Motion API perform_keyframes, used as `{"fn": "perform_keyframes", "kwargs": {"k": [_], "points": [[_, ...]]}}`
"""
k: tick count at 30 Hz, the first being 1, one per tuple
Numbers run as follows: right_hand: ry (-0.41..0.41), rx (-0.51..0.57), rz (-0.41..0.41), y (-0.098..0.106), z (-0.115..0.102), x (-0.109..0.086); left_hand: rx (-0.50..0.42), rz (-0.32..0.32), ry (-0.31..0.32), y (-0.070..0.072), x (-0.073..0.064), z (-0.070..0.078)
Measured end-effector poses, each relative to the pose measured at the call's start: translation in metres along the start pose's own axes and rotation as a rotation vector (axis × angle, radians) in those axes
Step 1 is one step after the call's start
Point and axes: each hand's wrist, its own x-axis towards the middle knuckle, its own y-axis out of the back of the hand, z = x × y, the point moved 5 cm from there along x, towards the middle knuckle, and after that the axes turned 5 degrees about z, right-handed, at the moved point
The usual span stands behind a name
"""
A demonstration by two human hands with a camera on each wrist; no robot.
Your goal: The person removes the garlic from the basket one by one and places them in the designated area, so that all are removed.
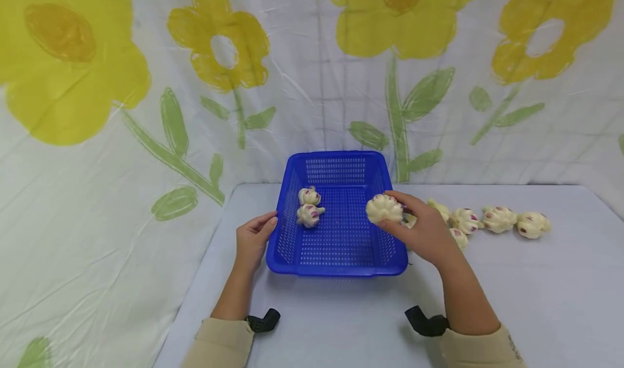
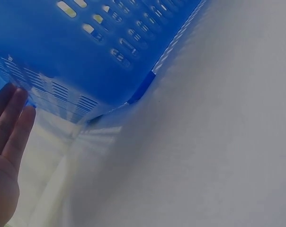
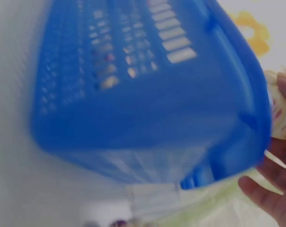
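Note:
A blue plastic basket (image 1: 336,270) with slotted walls stands in the middle of the table in the head view. Two cream garlic bulbs with purple marks, one garlic bulb (image 1: 309,196) behind another garlic bulb (image 1: 308,215), lie inside at its left. My left hand (image 1: 254,238) holds the basket's left rim, its fingers (image 2: 17,125) stretched along the outer wall in the left wrist view. Between thumb and fingers, my right hand (image 1: 424,230) grips another garlic bulb (image 1: 384,209) over the basket's right rim. Much of that bulb is out of frame in the right wrist view.
Several more garlic bulbs (image 1: 499,219) lie on the white table (image 1: 526,292) to the right of the basket, partly hidden by my right hand. A white cloth with yellow flowers (image 1: 302,102) hangs behind the table's back edge.

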Motion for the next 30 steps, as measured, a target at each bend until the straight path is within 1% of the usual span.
{"fn": "perform_keyframes", "kwargs": {"k": [4,8,11,16,19,26,30], "points": [[-0.019,0.0,0.047,0.017,0.007,-0.001,0.004,-0.012,0.01,-0.001,0.002,0.001],[-0.08,-0.018,0.058,0.029,0.016,-0.001,-0.01,-0.026,0.01,-0.002,0.004,0.006],[-0.129,-0.032,0.056,0.037,0.023,-0.002,-0.02,-0.043,0.008,-0.004,0.001,0.015],[-0.134,-0.039,0.073,0.05,0.036,-0.004,-0.01,-0.045,0.01,-0.007,-0.006,0.03],[-0.152,-0.047,0.084,0.058,0.045,-0.006,-0.014,-0.044,0.012,-0.007,-0.007,0.03],[-0.248,-0.106,0.079,0.078,0.069,-0.013,-0.049,-0.043,0.044,-0.007,-0.008,0.025],[-0.271,-0.118,0.084,0.089,0.082,-0.018,-0.049,-0.039,0.045,-0.006,-0.008,0.024]]}}
